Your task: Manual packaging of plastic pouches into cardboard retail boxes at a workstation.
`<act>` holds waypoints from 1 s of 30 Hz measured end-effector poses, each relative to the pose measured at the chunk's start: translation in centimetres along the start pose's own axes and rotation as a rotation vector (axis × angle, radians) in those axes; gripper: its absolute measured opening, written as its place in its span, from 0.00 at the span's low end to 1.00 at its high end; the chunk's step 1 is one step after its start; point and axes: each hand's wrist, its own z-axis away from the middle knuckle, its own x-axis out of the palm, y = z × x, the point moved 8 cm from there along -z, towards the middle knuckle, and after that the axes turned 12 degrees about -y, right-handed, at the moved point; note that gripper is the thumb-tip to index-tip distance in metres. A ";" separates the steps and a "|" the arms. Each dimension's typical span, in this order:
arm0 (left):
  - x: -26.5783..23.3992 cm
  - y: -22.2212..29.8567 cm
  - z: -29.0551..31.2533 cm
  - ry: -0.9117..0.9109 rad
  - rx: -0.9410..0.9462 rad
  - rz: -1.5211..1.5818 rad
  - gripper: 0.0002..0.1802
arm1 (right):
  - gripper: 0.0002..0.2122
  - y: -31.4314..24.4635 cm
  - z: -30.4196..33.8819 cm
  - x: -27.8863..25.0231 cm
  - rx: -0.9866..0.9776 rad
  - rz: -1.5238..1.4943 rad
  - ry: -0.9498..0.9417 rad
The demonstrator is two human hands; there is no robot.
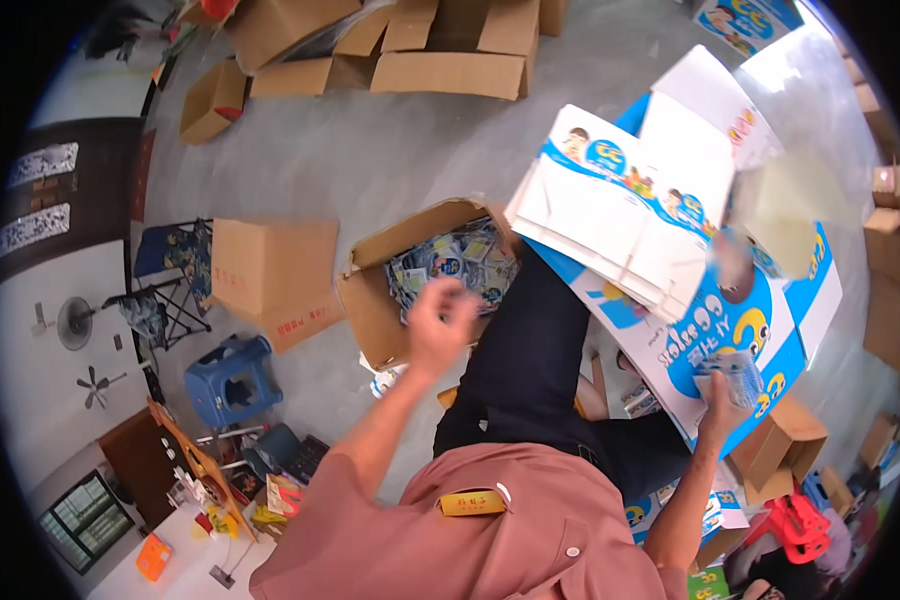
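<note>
My left hand [442,322] is over an open cardboard carton [370,335] in front of me. Its fingers are bent, slightly smeared and apart, with nothing visible in them. Inside the carton lie many small dark, printed packets [450,262]. Off to the right, my right hand [720,402] grips a small bundle of clear-and-blue packets [732,378]. This bundle is above a large blue-and-white printed box [670,345] with cartoon eyes on it. A stack of flat white-and-blue printed cartons [610,225] rests on top of that box, beyond my right hand.
A closed brown carton [270,270] and a blue plastic stool [232,380] stand to the left. Open cardboard boxes [450,75] lie at the far side. An open brown box [780,445] and red plastic item [798,525] are at the lower right. A pale blurred shape [775,215] overlaps the printed box.
</note>
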 end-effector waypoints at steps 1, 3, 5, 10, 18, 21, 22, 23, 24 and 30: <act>-2.3 -6.7 -0.8 0.050 -0.285 0.111 0.16 | 0.24 0.5 -0.1 -0.3 0.062 -0.029 0.010; -7.0 -19.7 -0.6 -0.032 -0.484 -0.395 0.25 | 0.24 0.5 -0.8 0.6 0.118 -0.048 -0.053; -6.6 -25.9 -1.1 -0.235 -0.418 -0.644 0.31 | 0.25 0.6 -1.0 0.4 0.228 -0.069 -0.091; -2.4 -30.6 -7.0 -0.705 -0.387 -1.054 0.44 | 0.27 -0.8 -1.7 -1.2 0.245 -0.067 -0.165; -1.0 -39.1 -7.7 -1.163 -0.474 -1.190 0.31 | 0.30 0.0 -1.5 -4.2 0.468 -0.099 -0.186; -0.9 -38.3 -5.7 -1.271 -0.484 -1.251 0.30 | 0.30 0.3 -0.9 -5.7 0.512 -0.065 -0.125; -0.7 -38.8 -5.1 -1.294 -0.466 -1.243 0.31 | 0.30 0.3 -0.8 -5.6 0.526 -0.064 -0.110; -0.5 -39.2 -4.7 -1.316 -0.448 -1.237 0.32 | 0.30 0.2 -0.8 -5.4 0.538 -0.064 -0.094; -0.4 -39.5 -4.2 -1.336 -0.428 -1.230 0.34 | 0.30 0.1 -0.8 -5.3 0.549 -0.064 -0.077; 0.1 -38.8 -3.3 -1.247 -0.204 -1.338 0.59 | 0.30 0.1 -0.2 -7.5 0.616 -0.081 -0.096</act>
